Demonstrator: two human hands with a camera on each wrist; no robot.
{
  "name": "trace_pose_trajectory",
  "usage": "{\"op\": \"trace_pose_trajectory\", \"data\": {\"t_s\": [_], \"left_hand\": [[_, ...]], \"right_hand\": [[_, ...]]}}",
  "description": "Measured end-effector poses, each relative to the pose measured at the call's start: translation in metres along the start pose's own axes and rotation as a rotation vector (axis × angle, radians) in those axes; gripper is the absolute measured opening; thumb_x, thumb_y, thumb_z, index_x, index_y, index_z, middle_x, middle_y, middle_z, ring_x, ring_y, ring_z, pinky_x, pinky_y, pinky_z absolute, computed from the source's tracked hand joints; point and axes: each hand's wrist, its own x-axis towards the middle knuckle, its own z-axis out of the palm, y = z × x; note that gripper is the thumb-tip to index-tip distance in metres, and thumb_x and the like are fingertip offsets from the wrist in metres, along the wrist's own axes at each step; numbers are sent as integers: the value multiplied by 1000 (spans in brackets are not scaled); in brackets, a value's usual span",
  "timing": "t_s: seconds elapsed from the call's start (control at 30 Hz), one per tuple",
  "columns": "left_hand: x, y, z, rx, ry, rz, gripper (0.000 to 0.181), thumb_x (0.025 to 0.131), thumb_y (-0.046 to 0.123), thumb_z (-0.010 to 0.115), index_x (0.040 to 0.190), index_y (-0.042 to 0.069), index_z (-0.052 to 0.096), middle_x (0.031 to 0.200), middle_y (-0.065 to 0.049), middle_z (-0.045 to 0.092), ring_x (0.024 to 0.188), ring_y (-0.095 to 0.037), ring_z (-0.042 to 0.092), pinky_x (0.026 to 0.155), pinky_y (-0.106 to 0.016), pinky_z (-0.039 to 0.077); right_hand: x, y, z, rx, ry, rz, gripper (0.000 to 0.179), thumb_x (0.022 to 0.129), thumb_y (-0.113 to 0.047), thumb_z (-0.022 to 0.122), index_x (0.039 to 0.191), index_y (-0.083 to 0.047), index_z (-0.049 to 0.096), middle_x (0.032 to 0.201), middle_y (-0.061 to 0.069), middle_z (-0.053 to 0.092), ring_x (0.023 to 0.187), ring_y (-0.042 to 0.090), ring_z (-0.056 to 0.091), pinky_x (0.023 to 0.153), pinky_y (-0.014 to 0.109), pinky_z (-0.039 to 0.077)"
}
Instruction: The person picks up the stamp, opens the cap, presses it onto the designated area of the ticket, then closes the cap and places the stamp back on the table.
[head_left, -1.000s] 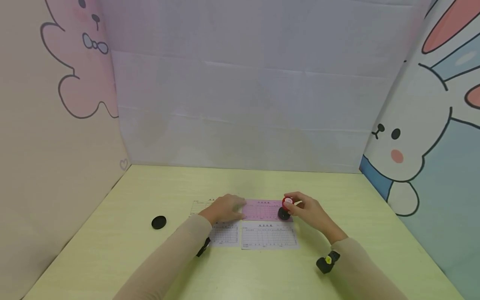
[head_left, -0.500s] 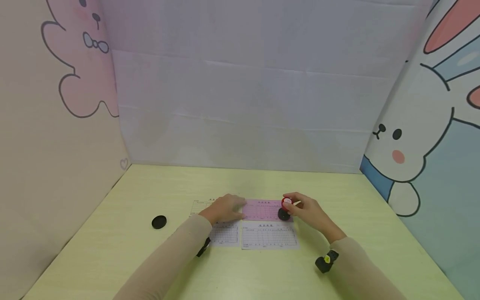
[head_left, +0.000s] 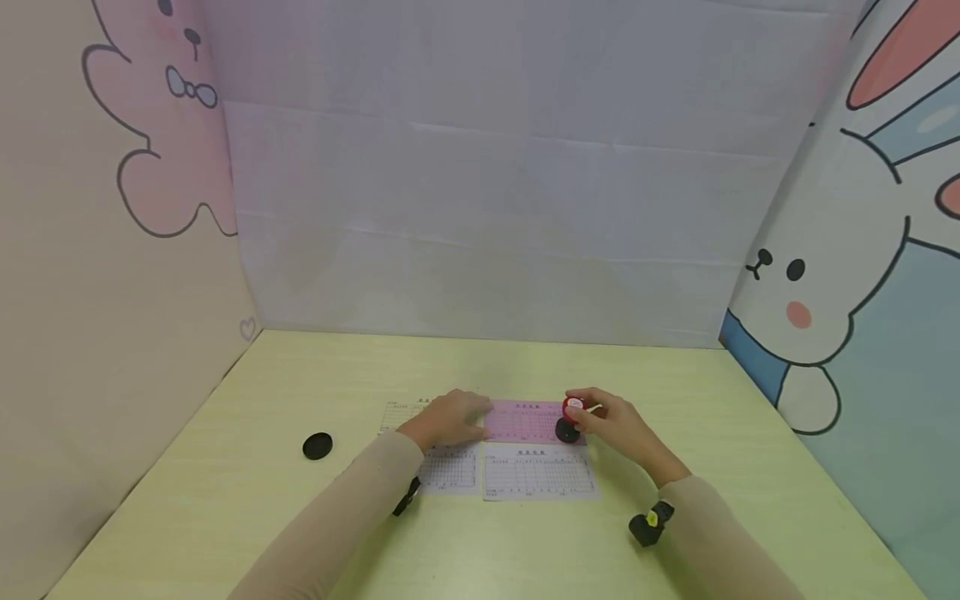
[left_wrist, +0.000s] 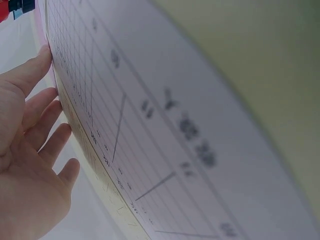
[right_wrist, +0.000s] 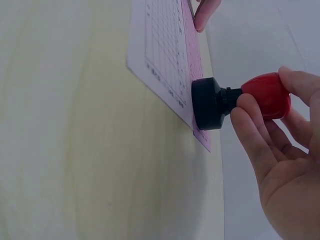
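My right hand (head_left: 617,424) grips the red knob of a round stamp (right_wrist: 265,96). The stamp's black base stands on the right end of a pink printed form (head_left: 521,421), as the right wrist view also shows. My left hand (head_left: 452,417) lies with fingers fairly straight, fingertips at the pink form's left edge. In the left wrist view its thumb and fingers (left_wrist: 47,120) reach along the paper edge. White printed forms (head_left: 538,472) lie in front of the pink one and under the left forearm, which partly hides them.
A round black lid (head_left: 318,446) lies on the pale yellow table (head_left: 225,517) to the left. A white sheet (head_left: 487,183) hangs behind the table, and cartoon-printed panels (head_left: 832,275) stand at both sides. Each wrist wears a small black camera (head_left: 647,530).
Almost nothing differs. My right hand and the stamp have shifted very slightly left, with the stamp's base still on the pink form; the left hand has stayed in place.
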Motion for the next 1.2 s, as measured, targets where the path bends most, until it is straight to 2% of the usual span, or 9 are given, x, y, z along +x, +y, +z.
{"op": "trace_pose_trajectory", "data": {"t_s": [0.3, 0.4, 0.53, 0.63, 0.7, 0.93, 1.2], "left_hand": [[0, 0, 0, 12, -3, 7, 55, 95, 33, 70, 143, 9, 56, 150, -7, 50, 140, -29, 42, 116, -45, 31], [1, 0, 0, 31, -2, 9, 55, 95, 33, 70, 143, 10, 57, 149, -7, 50, 140, -29, 42, 116, -44, 30], [1, 0, 0, 28, -2, 8, 55, 95, 33, 71, 143, 10, 57, 149, -7, 50, 140, -29, 42, 116, -45, 31], [0, 0, 0, 18, -3, 5, 55, 95, 33, 71, 143, 9, 57, 149, -7, 50, 140, -29, 42, 116, -45, 30], [0, 1, 0, 16, -4, 3, 55, 95, 33, 71, 143, 10, 57, 149, -6, 50, 141, -29, 41, 116, -45, 30], [0, 1, 0, 31, -11, 3, 55, 95, 33, 70, 144, 11, 56, 150, -6, 50, 141, -28, 41, 116, -44, 30], [-1, 1, -2, 23, -4, 3, 55, 96, 33, 70, 143, 10, 56, 150, -7, 49, 141, -29, 41, 117, -45, 29]], "right_hand": [[0, 1, 0, -11, -4, 9, 35, 99, -12, 64, 129, 7, 60, 108, 19, 69, 91, 34, 68, 78, 23, 55], [5, 14, 1, -5, -5, 12, 36, 100, -12, 64, 130, 7, 59, 109, 19, 68, 91, 34, 68, 77, 24, 55], [13, 37, 4, -15, -2, 5, 38, 100, -14, 64, 132, 5, 58, 110, 16, 68, 90, 28, 68, 76, 24, 54], [16, 47, 5, -13, 1, 13, 41, 100, -19, 65, 134, 3, 58, 111, 14, 68, 90, 23, 67, 77, 24, 54], [16, 47, 5, -8, -2, 20, 41, 100, -19, 65, 134, 2, 58, 111, 13, 68, 90, 23, 67, 77, 24, 54], [11, 32, 5, 24, -11, 45, 38, 100, -13, 64, 132, 5, 58, 109, 19, 68, 92, 34, 66, 78, 30, 55], [17, 48, 6, 13, -14, 39, 45, 99, -24, 67, 135, 1, 58, 109, 11, 69, 89, 21, 66, 77, 25, 53]]}}
